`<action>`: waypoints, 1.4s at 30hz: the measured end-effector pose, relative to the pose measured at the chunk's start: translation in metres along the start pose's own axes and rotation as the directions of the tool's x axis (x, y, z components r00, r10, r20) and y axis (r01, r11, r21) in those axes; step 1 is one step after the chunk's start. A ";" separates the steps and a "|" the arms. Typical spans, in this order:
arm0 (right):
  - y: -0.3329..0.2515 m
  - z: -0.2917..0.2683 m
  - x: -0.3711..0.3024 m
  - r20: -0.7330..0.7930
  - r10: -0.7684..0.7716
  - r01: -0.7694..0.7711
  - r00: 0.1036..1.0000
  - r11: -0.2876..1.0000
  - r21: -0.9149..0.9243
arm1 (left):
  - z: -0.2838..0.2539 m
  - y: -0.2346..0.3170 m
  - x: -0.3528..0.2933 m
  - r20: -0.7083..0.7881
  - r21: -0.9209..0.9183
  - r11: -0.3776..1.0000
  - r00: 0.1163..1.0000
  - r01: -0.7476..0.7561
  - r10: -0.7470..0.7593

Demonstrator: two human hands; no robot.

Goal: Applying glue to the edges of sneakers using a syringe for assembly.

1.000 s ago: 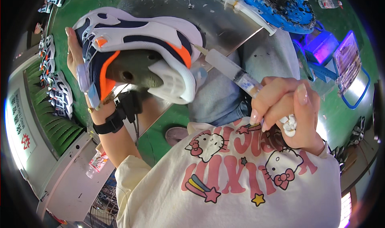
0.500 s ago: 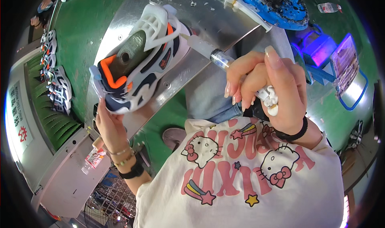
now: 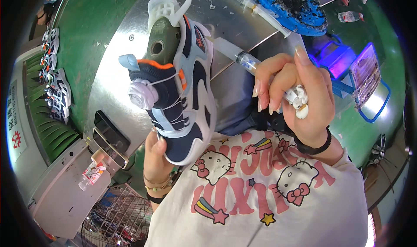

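Observation:
A navy, white and light-blue sneaker [image 3: 197, 86] with orange trim is tilted above the metal bench, its toe toward me. A dark green shoe last [image 3: 167, 38] fills its opening, and a white dial [image 3: 141, 95] sits on the tongue. My left hand [image 3: 157, 158] grips the toe end, fingers partly hidden beneath it. In my right hand [image 3: 299, 86] is a syringe [image 3: 230, 50] with a clear barrel; its tip points at the sneaker's side near the heel. Whether the tip touches cannot be made out. White clumps show at the plunger end in my palm.
On the metal bench [image 3: 108, 73] lie a second syringe [image 3: 269, 18] and a blue, black-crusted tray [image 3: 321, 25]. Left are a dark phone [image 3: 112, 130], a small bottle [image 3: 92, 175], a wire fan cage [image 3: 113, 221] and several sneakers [image 3: 58, 95]. A blue metal frame [image 3: 369, 77] stands right.
My left hand has brought the sneaker nearer and rightward, turning it so the dial and laces show. My right hand with the syringe has shifted slightly right.

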State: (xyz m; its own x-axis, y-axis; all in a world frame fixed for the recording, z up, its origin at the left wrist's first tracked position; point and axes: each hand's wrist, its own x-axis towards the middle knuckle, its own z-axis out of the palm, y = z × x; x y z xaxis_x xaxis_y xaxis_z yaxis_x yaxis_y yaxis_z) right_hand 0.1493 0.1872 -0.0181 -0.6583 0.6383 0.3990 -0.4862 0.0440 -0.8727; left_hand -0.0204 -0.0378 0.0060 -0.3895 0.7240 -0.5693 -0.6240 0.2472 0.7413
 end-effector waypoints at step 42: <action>-0.088 0.001 -0.028 -0.242 0.428 -0.432 0.871 0.901 0.040 | 0.054 -0.060 0.048 0.355 -0.275 0.945 0.932 0.178 -0.072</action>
State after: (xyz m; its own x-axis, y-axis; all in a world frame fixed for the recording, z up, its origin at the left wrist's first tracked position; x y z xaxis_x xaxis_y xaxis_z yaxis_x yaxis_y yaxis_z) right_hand 0.2101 0.1647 0.0483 -0.6425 0.7604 -0.0946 -0.1762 -0.2667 -0.9475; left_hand 0.0351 0.0170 -0.0467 -0.0774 0.8855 -0.4581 -0.8454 0.1853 0.5010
